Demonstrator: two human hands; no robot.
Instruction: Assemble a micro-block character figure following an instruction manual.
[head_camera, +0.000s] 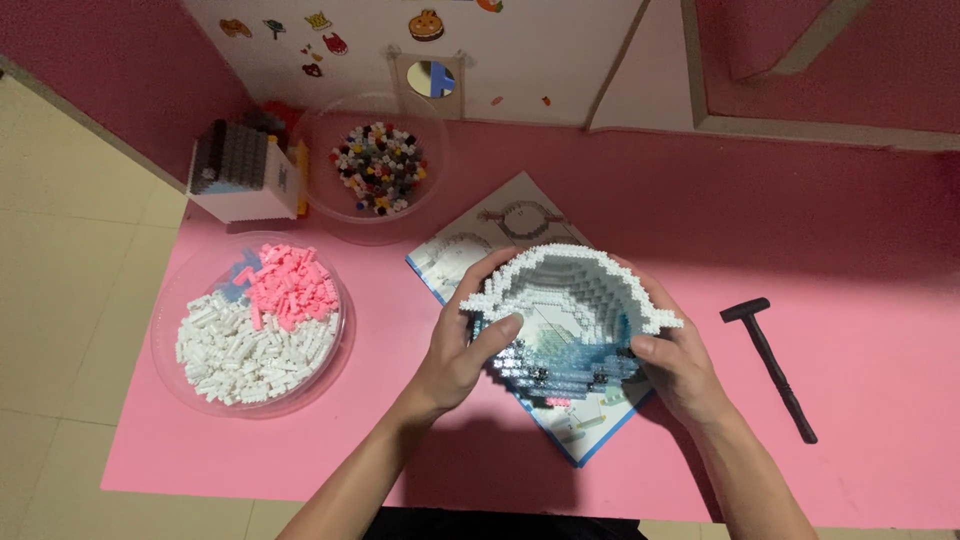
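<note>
At the left of the frame a clear dish (165, 330) holds white and pink bricks; a bowl (320, 205) of mixed bricks sits above. At centre, the left hand (462, 350) and right hand (680, 365) have their fingers closed around a brick bowl model (570, 300), over a booklet (450, 260). A black hammer (770, 365) lies on the counter (850, 250) at right.

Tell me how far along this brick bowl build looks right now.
Done: the white and blue bowl model already has stepped walls and a flared rim. In hand: the left hand and right hand grip its sides above the instruction sheet. Left: many white and pink bricks fill the near dish, and mixed small pieces the far dish.
</note>
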